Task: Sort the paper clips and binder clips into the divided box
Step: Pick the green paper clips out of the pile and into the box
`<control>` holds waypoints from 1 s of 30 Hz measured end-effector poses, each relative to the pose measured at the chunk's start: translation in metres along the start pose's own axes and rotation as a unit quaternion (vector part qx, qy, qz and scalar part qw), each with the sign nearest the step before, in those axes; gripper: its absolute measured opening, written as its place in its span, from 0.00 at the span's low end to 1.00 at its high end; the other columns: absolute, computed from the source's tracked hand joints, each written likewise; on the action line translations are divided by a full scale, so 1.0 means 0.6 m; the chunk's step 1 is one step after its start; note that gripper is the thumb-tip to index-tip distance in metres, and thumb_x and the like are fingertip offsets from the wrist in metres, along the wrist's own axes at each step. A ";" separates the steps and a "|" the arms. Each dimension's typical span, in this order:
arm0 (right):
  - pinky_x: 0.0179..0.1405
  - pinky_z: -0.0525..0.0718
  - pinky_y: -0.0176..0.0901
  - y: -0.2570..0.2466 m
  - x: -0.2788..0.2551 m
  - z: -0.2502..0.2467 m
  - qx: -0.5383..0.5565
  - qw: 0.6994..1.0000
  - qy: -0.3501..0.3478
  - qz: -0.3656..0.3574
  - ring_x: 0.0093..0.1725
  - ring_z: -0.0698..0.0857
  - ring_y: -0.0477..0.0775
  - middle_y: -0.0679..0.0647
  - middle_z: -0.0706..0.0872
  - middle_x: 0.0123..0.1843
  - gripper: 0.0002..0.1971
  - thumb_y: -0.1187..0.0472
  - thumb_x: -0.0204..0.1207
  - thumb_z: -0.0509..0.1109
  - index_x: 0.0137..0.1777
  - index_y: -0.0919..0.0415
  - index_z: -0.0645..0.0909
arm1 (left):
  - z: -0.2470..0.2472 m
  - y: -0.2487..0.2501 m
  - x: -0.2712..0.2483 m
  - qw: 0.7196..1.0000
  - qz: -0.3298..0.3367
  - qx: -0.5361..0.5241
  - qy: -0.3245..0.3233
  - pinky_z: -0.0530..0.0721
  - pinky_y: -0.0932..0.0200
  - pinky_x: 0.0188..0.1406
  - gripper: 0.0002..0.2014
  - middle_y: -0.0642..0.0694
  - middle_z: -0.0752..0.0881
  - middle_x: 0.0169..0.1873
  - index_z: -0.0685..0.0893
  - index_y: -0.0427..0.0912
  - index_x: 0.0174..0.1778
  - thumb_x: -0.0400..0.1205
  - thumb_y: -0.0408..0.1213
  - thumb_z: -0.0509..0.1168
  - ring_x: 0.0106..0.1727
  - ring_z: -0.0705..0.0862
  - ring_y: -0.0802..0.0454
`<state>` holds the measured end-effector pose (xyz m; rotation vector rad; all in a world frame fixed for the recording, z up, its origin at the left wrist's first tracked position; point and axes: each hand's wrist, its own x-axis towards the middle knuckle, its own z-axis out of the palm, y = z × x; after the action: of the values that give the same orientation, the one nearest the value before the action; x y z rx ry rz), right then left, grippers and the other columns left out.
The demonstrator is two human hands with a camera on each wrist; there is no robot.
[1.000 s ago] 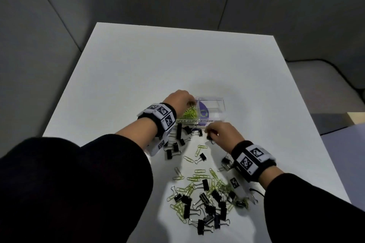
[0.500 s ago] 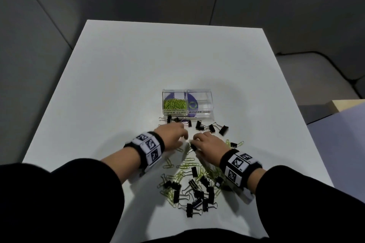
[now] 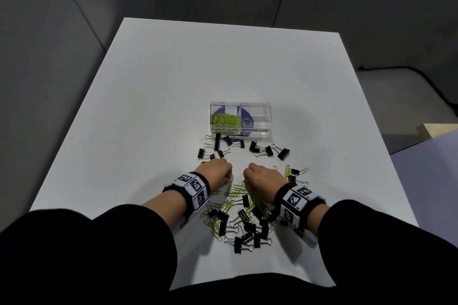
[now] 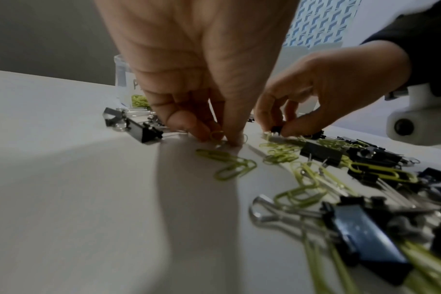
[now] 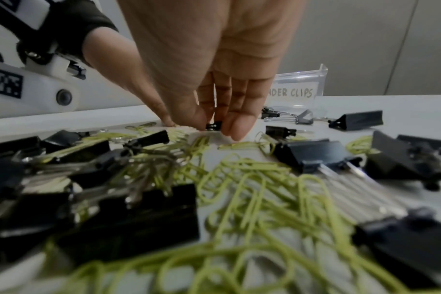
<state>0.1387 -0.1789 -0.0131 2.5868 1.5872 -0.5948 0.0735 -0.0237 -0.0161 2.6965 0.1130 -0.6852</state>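
The left hand (image 4: pixel 202 95) pinches a green paper clip (image 4: pixel 218 135), thin, light and slippery on the surface (image 3: pixel 153 106); the right hand (image 5: pixel 214 83) grips a stiff black binder clip (image 5: pixel 212 126) by its body.

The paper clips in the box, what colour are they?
Light yellow-green. The paper clips in the divided box show best in the head view.

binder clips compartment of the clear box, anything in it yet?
Empty. In the head view the right compartment of the clear divided box shows only its bare floor; the black binder clips lie outside on the white table.
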 end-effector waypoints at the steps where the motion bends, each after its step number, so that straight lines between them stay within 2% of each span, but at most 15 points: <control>1: 0.39 0.75 0.49 0.003 -0.002 -0.002 0.012 1.000 0.012 -0.001 0.51 0.80 0.63 0.63 0.77 0.57 0.12 0.63 0.81 0.57 0.59 0.67 0.74 | 0.000 0.002 -0.001 1.000 0.002 0.004 -0.002 0.76 0.52 0.55 0.08 0.41 0.80 0.56 0.80 0.38 0.54 0.82 0.36 0.59 0.59 0.79 0.43; 2: 0.39 0.77 0.46 0.008 -0.003 -0.006 0.029 0.999 0.024 -0.002 0.51 0.81 0.62 0.62 0.78 0.57 0.11 0.62 0.80 0.59 0.58 0.67 0.75 | 0.000 0.004 -0.002 1.000 0.003 0.005 -0.001 0.77 0.52 0.54 0.09 0.41 0.80 0.57 0.79 0.38 0.55 0.83 0.36 0.58 0.59 0.79 0.43; 4: 0.48 0.82 0.42 0.022 -0.001 -0.020 0.050 0.997 0.050 0.007 0.50 0.81 0.58 0.59 0.78 0.57 0.11 0.63 0.79 0.61 0.58 0.66 0.77 | -0.002 0.008 -0.003 1.000 0.004 -0.013 0.007 0.77 0.51 0.55 0.12 0.40 0.79 0.60 0.78 0.39 0.60 0.85 0.36 0.55 0.58 0.80 0.42; 5: 0.52 0.83 0.43 0.032 0.002 -0.030 0.055 0.996 0.059 0.024 0.51 0.81 0.57 0.58 0.78 0.58 0.11 0.63 0.78 0.62 0.58 0.65 0.77 | -0.003 0.011 -0.003 0.999 0.001 -0.033 0.009 0.78 0.51 0.56 0.12 0.40 0.78 0.61 0.77 0.39 0.62 0.85 0.35 0.54 0.58 0.80 0.41; 7: 0.52 0.83 0.46 0.052 0.009 -0.051 0.063 0.994 0.058 0.070 0.51 0.81 0.58 0.59 0.78 0.57 0.11 0.63 0.78 0.62 0.57 0.65 0.77 | -0.005 0.021 -0.004 0.997 -0.004 -0.074 0.013 0.77 0.51 0.54 0.12 0.40 0.78 0.60 0.77 0.38 0.60 0.84 0.33 0.54 0.56 0.80 0.42; 9: 0.46 0.80 0.49 0.065 0.008 -0.064 0.053 0.992 0.028 0.108 0.48 0.81 0.60 0.60 0.81 0.53 0.08 0.63 0.78 0.60 0.52 0.64 0.76 | -0.003 0.035 -0.008 0.995 -0.008 -0.098 0.009 0.75 0.55 0.48 0.11 0.40 0.80 0.57 0.76 0.39 0.58 0.83 0.31 0.52 0.51 0.79 0.44; 11: 0.40 0.75 0.47 0.065 -0.002 -0.066 0.034 0.992 -0.019 0.123 0.42 0.78 0.58 0.58 0.81 0.45 0.03 0.63 0.79 0.57 0.46 0.60 0.71 | 0.004 0.047 -0.014 0.995 0.001 -0.103 -0.005 0.73 0.56 0.46 0.12 0.40 0.81 0.56 0.75 0.40 0.58 0.82 0.28 0.51 0.49 0.78 0.46; 14: 0.41 0.76 0.43 0.050 -0.035 -0.049 0.056 0.989 -0.097 0.100 0.41 0.77 0.55 0.51 0.78 0.38 0.03 0.62 0.81 0.56 0.45 0.58 0.69 | 0.024 0.057 -0.026 0.996 0.042 -0.070 -0.020 0.75 0.56 0.53 0.11 0.42 0.79 0.58 0.74 0.42 0.59 0.82 0.38 0.59 0.56 0.78 0.46; 15: 0.42 0.77 0.42 0.045 -0.049 -0.039 0.065 0.988 -0.115 0.085 0.42 0.78 0.54 0.50 0.78 0.39 0.03 0.61 0.81 0.58 0.46 0.57 0.71 | 0.031 0.059 -0.029 0.997 0.056 -0.046 -0.017 0.76 0.55 0.54 0.14 0.43 0.79 0.59 0.74 0.43 0.61 0.80 0.42 0.61 0.57 0.78 0.46; 17: 0.45 0.78 0.41 0.038 -0.078 -0.023 0.069 0.990 -0.118 0.046 0.45 0.79 0.52 0.51 0.81 0.46 0.07 0.57 0.81 0.59 0.53 0.57 0.74 | 0.042 0.061 -0.032 0.998 0.062 -0.006 -0.015 0.77 0.53 0.55 0.20 0.43 0.78 0.59 0.73 0.43 0.62 0.78 0.48 0.64 0.58 0.79 0.45; 19: 0.49 0.79 0.45 0.036 -0.100 -0.006 0.044 0.994 -0.104 -0.003 0.52 0.81 0.55 0.54 0.81 0.57 0.15 0.53 0.79 0.61 0.63 0.57 0.73 | 0.048 0.065 -0.031 0.999 0.045 0.007 -0.020 0.77 0.52 0.56 0.23 0.43 0.78 0.60 0.73 0.44 0.62 0.77 0.52 0.66 0.59 0.79 0.44; 21: 0.53 0.80 0.51 0.033 -0.108 0.007 0.005 0.993 -0.107 -0.041 0.56 0.81 0.60 0.58 0.78 0.61 0.22 0.51 0.78 0.64 0.69 0.57 0.71 | 0.046 0.069 -0.028 0.999 0.024 -0.002 -0.024 0.77 0.53 0.56 0.24 0.44 0.78 0.60 0.74 0.44 0.62 0.76 0.54 0.66 0.59 0.79 0.45; 23: 0.51 0.82 0.54 0.026 -0.106 0.017 -0.018 0.993 -0.104 -0.052 0.55 0.81 0.62 0.59 0.77 0.62 0.24 0.50 0.76 0.67 0.70 0.58 0.70 | 0.043 0.075 -0.025 1.000 0.014 -0.006 -0.023 0.77 0.53 0.55 0.22 0.44 0.79 0.60 0.75 0.43 0.61 0.77 0.53 0.67 0.60 0.80 0.45; 26: 0.48 0.81 0.52 0.016 -0.101 0.025 -0.030 0.995 -0.085 -0.040 0.52 0.82 0.63 0.60 0.76 0.62 0.23 0.51 0.77 0.67 0.67 0.61 0.71 | 0.041 0.086 -0.027 1.000 0.016 -0.001 -0.021 0.78 0.52 0.55 0.18 0.44 0.80 0.59 0.77 0.44 0.59 0.77 0.49 0.67 0.59 0.81 0.44; 30: 0.51 0.83 0.55 0.013 -0.102 0.022 0.002 0.996 -0.090 -0.017 0.53 0.83 0.64 0.60 0.74 0.64 0.22 0.51 0.78 0.66 0.67 0.61 0.70 | 0.049 0.092 -0.031 1.000 0.014 -0.004 -0.009 0.78 0.52 0.55 0.17 0.44 0.80 0.60 0.76 0.45 0.60 0.78 0.46 0.65 0.59 0.81 0.44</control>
<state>0.1171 -0.2375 -0.0053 2.4337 1.5773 -0.8094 0.0530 -0.0853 -0.0137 2.6786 0.0730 -0.6998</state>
